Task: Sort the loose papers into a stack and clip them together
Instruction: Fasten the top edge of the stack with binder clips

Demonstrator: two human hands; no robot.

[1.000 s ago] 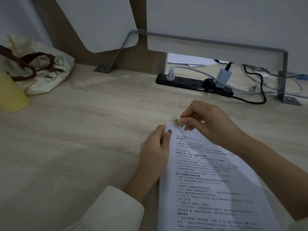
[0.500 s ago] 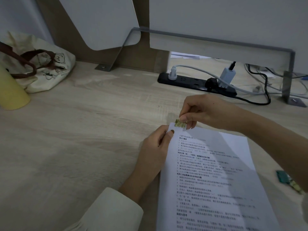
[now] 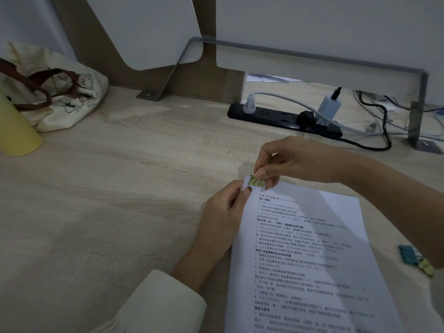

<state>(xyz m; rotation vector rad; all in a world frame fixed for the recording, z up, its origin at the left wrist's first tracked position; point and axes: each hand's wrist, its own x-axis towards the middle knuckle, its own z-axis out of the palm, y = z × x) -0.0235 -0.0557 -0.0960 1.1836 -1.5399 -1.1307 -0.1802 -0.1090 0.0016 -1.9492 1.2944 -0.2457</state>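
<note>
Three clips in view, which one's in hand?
The yellow-green clip at the top-left corner of the paper stack, pinched by the right hand. The teal clip and pale yellow clip lie untouched on the desk to the right.

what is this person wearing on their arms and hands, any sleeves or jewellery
The left arm wears a loose cream long sleeve with a plain cuff that ends at the wrist. The left hand is bare, with a dark patch at the thumbnail, perhaps polish. The right hand and right forearm are bare: no sleeve, watch or bracelet shows.
</note>
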